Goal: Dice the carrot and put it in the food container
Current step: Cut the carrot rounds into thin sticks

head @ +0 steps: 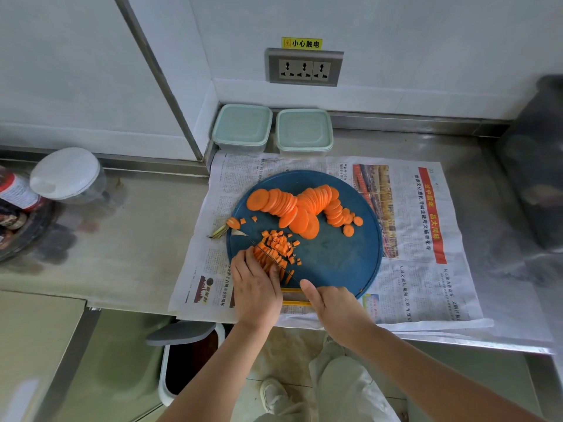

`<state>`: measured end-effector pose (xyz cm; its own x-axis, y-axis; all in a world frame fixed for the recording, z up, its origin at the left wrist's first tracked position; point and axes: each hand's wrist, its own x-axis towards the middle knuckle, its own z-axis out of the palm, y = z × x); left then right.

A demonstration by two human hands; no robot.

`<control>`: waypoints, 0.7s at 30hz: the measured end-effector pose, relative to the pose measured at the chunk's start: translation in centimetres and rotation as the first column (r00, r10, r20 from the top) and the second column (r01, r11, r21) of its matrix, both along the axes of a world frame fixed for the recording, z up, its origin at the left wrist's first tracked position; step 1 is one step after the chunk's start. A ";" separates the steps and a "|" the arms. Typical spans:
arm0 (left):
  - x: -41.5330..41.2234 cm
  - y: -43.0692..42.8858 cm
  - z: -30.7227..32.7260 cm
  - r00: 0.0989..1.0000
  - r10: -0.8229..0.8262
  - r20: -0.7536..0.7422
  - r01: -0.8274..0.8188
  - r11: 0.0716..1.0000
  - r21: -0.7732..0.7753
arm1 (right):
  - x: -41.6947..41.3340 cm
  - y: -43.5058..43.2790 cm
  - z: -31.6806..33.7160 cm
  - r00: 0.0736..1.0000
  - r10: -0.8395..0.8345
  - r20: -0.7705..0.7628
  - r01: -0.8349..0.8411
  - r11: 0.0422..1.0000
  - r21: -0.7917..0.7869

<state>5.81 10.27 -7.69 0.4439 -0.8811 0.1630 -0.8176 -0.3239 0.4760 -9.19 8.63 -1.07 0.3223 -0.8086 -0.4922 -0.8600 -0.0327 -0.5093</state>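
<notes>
Orange carrot strips [267,259] sit near-left on the board [335,263], held under the curled left hand [256,289]; the right hand [333,307] grips the knife [285,270] crosswise over them.

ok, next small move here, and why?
Probably one more cut across the carrot strips: the left hand holds them down, and the right hand has the knife against them. Only a small pile of dice is done; most slices are whole.

A white wall [396,41] with a triple socket [304,70] backs the steel counter [137,214].
</notes>
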 end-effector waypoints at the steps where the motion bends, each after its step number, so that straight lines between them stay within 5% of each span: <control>1: 0.0 0.0 0.0 1.000 0.004 -0.001 -0.004 1.000 -0.003 | 0.2 0.1 0.1 1.000 0.005 -0.025 -0.005 1.000 -0.001; 11: 0.0 -0.1 0.4 1.000 -0.012 -0.011 0.013 0.998 0.069 | 1.2 -0.2 0.7 0.961 0.179 -0.210 -0.162 0.982 0.099; 13: 0.0 -0.2 0.4 1.000 -0.017 -0.005 0.018 0.997 0.075 | 1.4 -0.1 0.6 0.982 0.021 -0.187 0.000 0.994 0.113; 21: 0.2 -0.4 0.2 0.999 -0.041 0.027 0.038 0.994 0.099 | 1.9 -1.9 1.0 0.937 0.226 -0.264 -0.189 0.969 0.158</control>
